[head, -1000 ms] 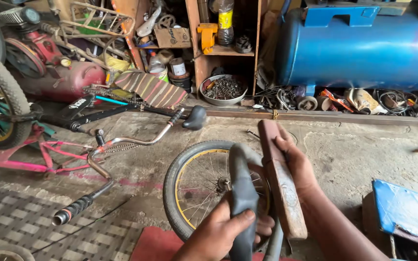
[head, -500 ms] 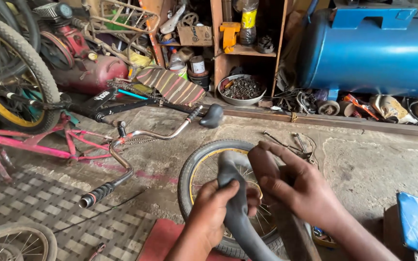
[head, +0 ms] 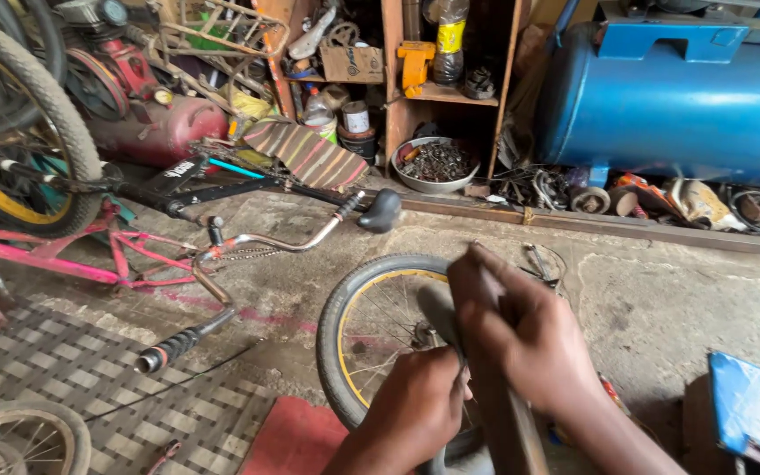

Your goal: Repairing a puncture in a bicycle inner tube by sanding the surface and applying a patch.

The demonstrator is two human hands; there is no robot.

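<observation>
Head view: your left hand (head: 415, 409) grips the tube (head: 440, 318), right hand (head: 521, 339) clamps the wood block (head: 507, 422) just right, its long axis running toward you

Both hands are blurred. The right hand (head: 529, 339) covers the upper part of the wooden block (head: 512, 422), whose lower end runs off the bottom edge. The left hand (head: 415, 413) hides much of the grey inner tube (head: 440, 317) it grips. Behind them, the small wheel (head: 354, 308) loses its right half from view. At far left, 2 more wheels are cut off.
</observation>
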